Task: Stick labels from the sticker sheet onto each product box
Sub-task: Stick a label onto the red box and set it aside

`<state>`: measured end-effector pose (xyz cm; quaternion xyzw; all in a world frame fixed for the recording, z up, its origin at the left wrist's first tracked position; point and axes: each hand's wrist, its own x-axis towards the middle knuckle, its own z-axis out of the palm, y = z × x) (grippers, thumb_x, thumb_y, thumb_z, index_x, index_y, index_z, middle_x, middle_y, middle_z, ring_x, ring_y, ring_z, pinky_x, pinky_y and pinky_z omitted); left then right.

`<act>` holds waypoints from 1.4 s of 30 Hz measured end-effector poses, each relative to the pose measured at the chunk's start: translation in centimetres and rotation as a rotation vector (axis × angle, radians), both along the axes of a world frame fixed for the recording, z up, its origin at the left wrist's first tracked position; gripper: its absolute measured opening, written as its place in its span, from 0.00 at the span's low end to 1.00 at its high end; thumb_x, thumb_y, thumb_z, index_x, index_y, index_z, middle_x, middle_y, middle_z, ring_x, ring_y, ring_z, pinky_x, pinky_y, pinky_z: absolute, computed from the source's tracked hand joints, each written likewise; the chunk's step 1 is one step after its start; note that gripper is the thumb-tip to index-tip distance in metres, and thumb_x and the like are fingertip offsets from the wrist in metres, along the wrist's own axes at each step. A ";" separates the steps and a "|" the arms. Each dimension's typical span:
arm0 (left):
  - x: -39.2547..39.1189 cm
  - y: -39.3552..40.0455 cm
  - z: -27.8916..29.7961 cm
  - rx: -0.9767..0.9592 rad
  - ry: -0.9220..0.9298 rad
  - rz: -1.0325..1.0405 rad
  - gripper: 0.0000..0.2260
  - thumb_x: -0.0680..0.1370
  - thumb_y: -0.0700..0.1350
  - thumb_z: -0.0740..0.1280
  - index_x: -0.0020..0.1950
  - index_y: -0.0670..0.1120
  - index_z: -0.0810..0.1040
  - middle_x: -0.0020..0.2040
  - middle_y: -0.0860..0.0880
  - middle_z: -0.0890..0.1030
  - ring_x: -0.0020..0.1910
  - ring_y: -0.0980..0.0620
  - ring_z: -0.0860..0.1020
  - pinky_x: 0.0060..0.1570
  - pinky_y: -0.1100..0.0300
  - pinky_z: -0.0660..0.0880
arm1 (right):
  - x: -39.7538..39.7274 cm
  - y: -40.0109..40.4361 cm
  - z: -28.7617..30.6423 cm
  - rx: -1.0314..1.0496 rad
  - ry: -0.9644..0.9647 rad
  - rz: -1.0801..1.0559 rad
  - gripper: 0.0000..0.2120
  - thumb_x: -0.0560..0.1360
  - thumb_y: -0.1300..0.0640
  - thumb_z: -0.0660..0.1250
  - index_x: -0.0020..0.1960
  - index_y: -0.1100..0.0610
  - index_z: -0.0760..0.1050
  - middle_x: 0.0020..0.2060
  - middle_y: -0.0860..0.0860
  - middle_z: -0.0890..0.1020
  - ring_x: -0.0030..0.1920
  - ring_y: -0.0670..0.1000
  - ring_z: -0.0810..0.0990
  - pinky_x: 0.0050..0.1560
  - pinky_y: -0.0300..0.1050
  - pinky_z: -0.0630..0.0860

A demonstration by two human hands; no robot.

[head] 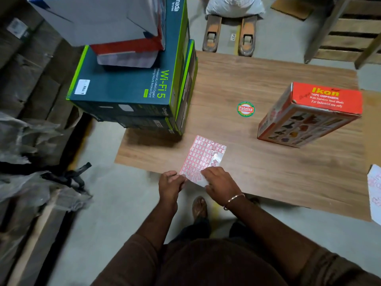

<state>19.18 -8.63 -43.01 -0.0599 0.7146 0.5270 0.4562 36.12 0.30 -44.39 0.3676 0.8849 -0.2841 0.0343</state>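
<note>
Overhead, head view: one wood-grain table (268,172) carries one sticker sheet (203,156) at its near edge — a glossy rectangle printed with a grid of small red-bordered white labels, several already gone from its right side. Both hands meet at the sheet's near end. The left hand (170,185) has its fingers curled in at the sheet's near left corner; whether they pinch the sheet or a label cannot be told. The right hand (219,183) lies over the near right part of the sheet, fingers bent down onto it, a thin metal bangle (234,200) on that wrist.

At the table's far left, two flat teal boxes (127,87) with green edges lie stacked, the upper marked "Wi-Fi 5" and bearing one white label (82,86) on a near corner. Above them sit a white-and-red box (127,52) and a grey carton (97,17). Well apart to the right stands one orange tape-dispenser box (309,114) — cardboard, upright, corners worn. Between the stacks, one round green-rimmed sticker (245,109) lies on the wood.
</note>
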 end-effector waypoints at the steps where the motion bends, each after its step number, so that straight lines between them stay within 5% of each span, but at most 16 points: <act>1: 0.0 0.1 0.2 0.022 -0.011 -0.029 0.13 0.77 0.33 0.74 0.59 0.40 0.77 0.54 0.38 0.85 0.49 0.46 0.85 0.46 0.59 0.82 | 0.1 0.0 0.0 0.003 0.024 -0.010 0.24 0.74 0.50 0.64 0.70 0.53 0.74 0.65 0.53 0.78 0.64 0.58 0.74 0.60 0.54 0.73; 9: 1.3 0.9 4.0 0.256 -0.101 -0.184 0.07 0.80 0.34 0.70 0.58 0.38 0.82 0.47 0.42 0.86 0.42 0.52 0.83 0.44 0.64 0.81 | -1.1 0.7 4.9 -0.081 0.500 -0.088 0.18 0.79 0.53 0.70 0.68 0.55 0.77 0.61 0.49 0.80 0.62 0.50 0.77 0.63 0.42 0.72; 12: 1.9 1.6 5.5 0.316 -0.121 -0.212 0.08 0.80 0.34 0.70 0.59 0.37 0.81 0.47 0.41 0.85 0.42 0.51 0.83 0.45 0.63 0.80 | -1.0 1.0 6.7 -0.245 0.626 -0.224 0.15 0.77 0.57 0.71 0.64 0.56 0.80 0.57 0.48 0.82 0.58 0.47 0.81 0.60 0.45 0.78; 21: 3.2 3.6 8.7 0.411 -0.140 -0.233 0.08 0.85 0.43 0.64 0.53 0.40 0.80 0.44 0.42 0.84 0.43 0.52 0.85 0.48 0.61 0.83 | 0.5 1.3 9.7 -0.252 0.747 -0.358 0.15 0.76 0.70 0.71 0.59 0.56 0.85 0.52 0.50 0.84 0.56 0.46 0.83 0.57 0.40 0.78; 34: 3.3 4.2 12.4 0.562 -0.170 -0.347 0.08 0.79 0.43 0.69 0.50 0.39 0.82 0.48 0.40 0.85 0.51 0.48 0.84 0.59 0.56 0.80 | 1.5 1.4 14.0 -0.056 0.780 -0.317 0.17 0.77 0.71 0.69 0.59 0.54 0.84 0.53 0.47 0.82 0.56 0.50 0.82 0.50 0.45 0.80; 42: 3.0 4.0 14.6 0.618 0.021 -0.427 0.06 0.81 0.43 0.71 0.48 0.41 0.83 0.45 0.44 0.83 0.49 0.48 0.82 0.61 0.52 0.78 | 1.7 1.0 17.0 -0.089 0.841 -0.344 0.09 0.79 0.67 0.71 0.55 0.56 0.84 0.51 0.46 0.84 0.54 0.50 0.84 0.51 0.39 0.79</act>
